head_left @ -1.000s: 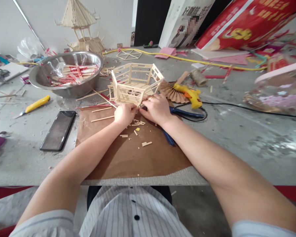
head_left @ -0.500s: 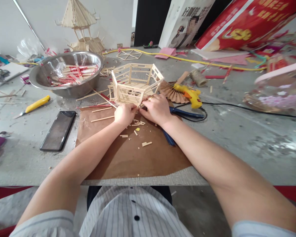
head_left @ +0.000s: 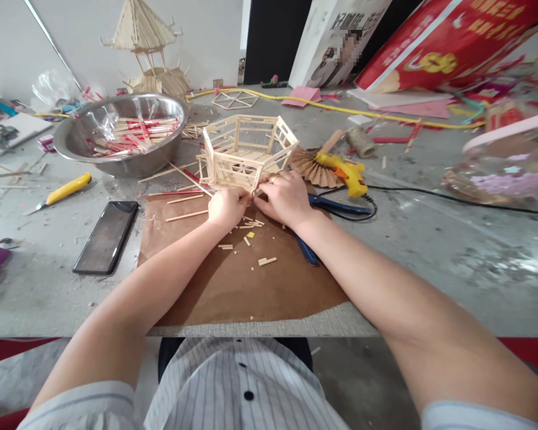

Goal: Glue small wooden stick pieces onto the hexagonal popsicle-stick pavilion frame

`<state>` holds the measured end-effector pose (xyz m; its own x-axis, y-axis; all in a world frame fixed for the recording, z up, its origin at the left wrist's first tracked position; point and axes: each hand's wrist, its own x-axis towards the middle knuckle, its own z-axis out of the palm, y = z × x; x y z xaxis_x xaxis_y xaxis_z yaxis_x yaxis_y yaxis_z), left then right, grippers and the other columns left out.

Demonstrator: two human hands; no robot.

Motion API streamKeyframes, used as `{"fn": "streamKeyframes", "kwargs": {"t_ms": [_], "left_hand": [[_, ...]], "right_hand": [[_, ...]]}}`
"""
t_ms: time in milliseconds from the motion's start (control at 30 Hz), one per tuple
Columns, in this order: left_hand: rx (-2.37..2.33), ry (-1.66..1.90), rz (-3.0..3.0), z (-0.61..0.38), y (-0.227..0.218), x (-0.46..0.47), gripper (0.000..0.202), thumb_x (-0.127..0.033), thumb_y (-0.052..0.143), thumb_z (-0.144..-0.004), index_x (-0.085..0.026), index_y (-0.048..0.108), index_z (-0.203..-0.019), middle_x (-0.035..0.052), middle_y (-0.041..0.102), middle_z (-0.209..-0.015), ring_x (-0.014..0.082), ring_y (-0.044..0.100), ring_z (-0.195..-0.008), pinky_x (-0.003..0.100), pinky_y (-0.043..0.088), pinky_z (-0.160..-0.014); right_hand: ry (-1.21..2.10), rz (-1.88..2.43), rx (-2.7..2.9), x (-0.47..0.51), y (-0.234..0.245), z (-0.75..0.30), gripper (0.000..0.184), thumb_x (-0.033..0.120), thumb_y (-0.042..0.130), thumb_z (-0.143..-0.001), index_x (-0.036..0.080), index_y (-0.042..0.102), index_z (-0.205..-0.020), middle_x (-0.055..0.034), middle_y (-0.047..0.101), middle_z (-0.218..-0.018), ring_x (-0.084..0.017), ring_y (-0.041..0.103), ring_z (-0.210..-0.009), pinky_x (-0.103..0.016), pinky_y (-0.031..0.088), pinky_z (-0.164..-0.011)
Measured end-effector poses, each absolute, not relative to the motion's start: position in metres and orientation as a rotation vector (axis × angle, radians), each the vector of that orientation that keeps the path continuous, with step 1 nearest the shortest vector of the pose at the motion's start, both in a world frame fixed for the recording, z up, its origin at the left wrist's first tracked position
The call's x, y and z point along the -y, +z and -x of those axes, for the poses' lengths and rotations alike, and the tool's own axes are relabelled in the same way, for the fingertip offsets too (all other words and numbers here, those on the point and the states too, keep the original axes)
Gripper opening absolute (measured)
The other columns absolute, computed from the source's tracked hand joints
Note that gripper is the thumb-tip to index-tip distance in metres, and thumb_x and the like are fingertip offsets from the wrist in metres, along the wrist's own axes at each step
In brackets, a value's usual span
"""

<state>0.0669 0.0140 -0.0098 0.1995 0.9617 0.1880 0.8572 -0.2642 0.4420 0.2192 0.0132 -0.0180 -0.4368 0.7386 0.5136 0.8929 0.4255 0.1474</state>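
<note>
A hexagonal wooden stick frame (head_left: 246,158) with railing-like sides stands at the far edge of a brown sheet (head_left: 233,292). At its near corner my left hand (head_left: 227,209) is closed, its fingertips pressed against the frame's base. My right hand (head_left: 283,196), with a ring on one finger, pinches the same near corner from the right side. The fingertips of both hands nearly meet, and they cover what lies between them. Short cut stick pieces (head_left: 266,261) are scattered on the sheet just below my hands. Longer sticks (head_left: 187,215) lie left of my left hand.
A steel bowl (head_left: 121,160) of red-and-pale sticks stands back left, before a stick pagoda (head_left: 146,36). Left are a yellow utility knife (head_left: 69,189) and a phone (head_left: 106,237). Blue-handled pliers (head_left: 341,205), a yellow glue gun (head_left: 347,173) and a folded fan (head_left: 311,165) lie right.
</note>
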Motion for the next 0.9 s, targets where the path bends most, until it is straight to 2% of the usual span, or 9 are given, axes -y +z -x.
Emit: {"fn": "streamKeyframes", "kwargs": {"t_ms": [567, 900], "left_hand": [[-1.748, 0.592, -2.224, -0.0669, -0.0087, -0.0135, 0.029, -0.039, 0.046, -0.081, -0.023, 0.070, -0.086, 0.0038, 0.070, -0.081, 0.0176, 0.061, -0.079, 0.026, 0.044, -0.071], [-1.747, 0.602, -2.220, -0.0671, -0.0085, -0.0129, 0.030, -0.039, 0.046, -0.081, -0.022, 0.070, -0.086, 0.0041, 0.070, -0.079, 0.0183, 0.061, -0.078, 0.027, 0.044, -0.070]], "right_hand": [[-0.495, 1.393, 2.301, -0.0132, -0.0177, -0.2191, 0.028, 0.034, 0.048, -0.079, 0.014, 0.068, -0.084, -0.0121, 0.065, -0.092, -0.026, 0.049, -0.088, -0.038, 0.027, -0.076], [-0.554, 1.394, 2.303, -0.0130, -0.0175, -0.2187, 0.028, 0.035, 0.049, -0.079, 0.013, 0.067, -0.083, -0.0120, 0.065, -0.091, -0.025, 0.050, -0.086, -0.037, 0.027, -0.074]]}}
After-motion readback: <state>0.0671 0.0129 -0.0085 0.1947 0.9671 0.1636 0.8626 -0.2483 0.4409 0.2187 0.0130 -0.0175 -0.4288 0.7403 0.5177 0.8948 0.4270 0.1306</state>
